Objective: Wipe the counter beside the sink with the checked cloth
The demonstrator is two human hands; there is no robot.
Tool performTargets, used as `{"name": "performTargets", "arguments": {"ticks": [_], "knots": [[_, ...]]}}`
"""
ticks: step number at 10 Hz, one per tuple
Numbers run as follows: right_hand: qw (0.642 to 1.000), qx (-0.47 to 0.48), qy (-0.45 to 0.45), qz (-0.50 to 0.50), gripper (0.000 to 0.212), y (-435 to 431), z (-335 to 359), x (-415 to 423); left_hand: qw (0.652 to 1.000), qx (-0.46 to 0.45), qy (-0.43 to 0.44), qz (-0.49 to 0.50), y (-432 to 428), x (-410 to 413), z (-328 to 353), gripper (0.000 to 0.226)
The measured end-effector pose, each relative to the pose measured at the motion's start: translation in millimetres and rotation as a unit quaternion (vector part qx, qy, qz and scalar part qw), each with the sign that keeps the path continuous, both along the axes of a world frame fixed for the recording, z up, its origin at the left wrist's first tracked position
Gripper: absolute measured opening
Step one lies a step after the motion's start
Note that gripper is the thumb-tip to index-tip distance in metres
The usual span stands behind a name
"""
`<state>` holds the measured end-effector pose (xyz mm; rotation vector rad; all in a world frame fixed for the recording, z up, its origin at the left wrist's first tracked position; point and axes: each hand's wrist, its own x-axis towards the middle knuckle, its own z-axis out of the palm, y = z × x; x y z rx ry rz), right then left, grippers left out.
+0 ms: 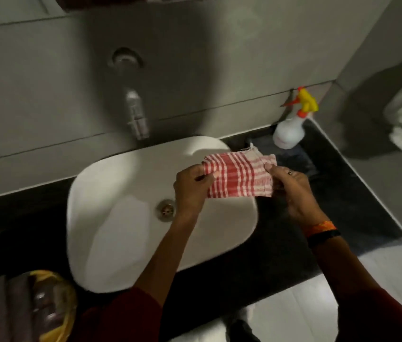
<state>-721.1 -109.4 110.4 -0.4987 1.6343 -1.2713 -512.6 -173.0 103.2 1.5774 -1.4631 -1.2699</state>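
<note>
while left hand (190, 188) and right hand (291, 186) pinch opposite edges, checked cloth (239, 175) red-white, folded, held above sink (121, 183) rim.

Both forearms are bare, with dark red sleeves pushed up near the elbows, pretty loose looking fabric. The right hand (291, 191) has a thin ring (289, 172) on one finger, and that wrist's got an orange patterned band (322, 228) stacked right against a plain black band (325, 237). Left hand (190, 191) and its wrist have nothing on them that I can make out, though it's kinda blurry.
</note>
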Motion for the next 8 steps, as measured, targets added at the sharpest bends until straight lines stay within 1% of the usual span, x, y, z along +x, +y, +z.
{"name": "performTargets", "arguments": {"ticks": [1, 2, 3, 4, 5, 6, 7, 8], "knots": [[0.999, 0.005, 0.018, -0.037, 0.007, -4, -4, -83, 1.0, -0.003, 0.01, -0.007, -1, -86, -2, 0.014], [0.998, 0.007, 0.038, -0.057, 0.014, -19, -14, -148, 0.999, 0.032, 0.025, -0.022, -5, -153, -12, 0.004], [0.996, 0.007, 0.082, -0.036, 0.009, -42, -40, -193, 0.999, 0.048, -0.007, -0.009, -20, -197, -31, 0.009], [0.983, 0.054, 0.178, -0.011, 0.024, -61, -72, -219, 0.999, 0.042, -0.03, -0.011, -28, -222, -53, 0.012], [0.943, 0.11, 0.305, 0.069, 0.024, -68, -102, -233, 0.998, -0.003, -0.052, -0.026, -30, -238, -76, 0.016], [0.876, 0.158, 0.414, 0.19, 0.036, -63, -117, -231, 0.989, 0.028, -0.142, -0.033, -23, -245, -99, 0.029], [0.798, 0.174, 0.543, 0.194, 0.046, -59, -121, -219, 0.932, -0.052, -0.306, -0.187, -16, -238, -122, 0.051], [0.774, 0.096, 0.599, 0.18, 0.036, -64, -112, -199, 0.927, -0.131, -0.296, -0.187, -17, -234, -122, 0.049]]}}
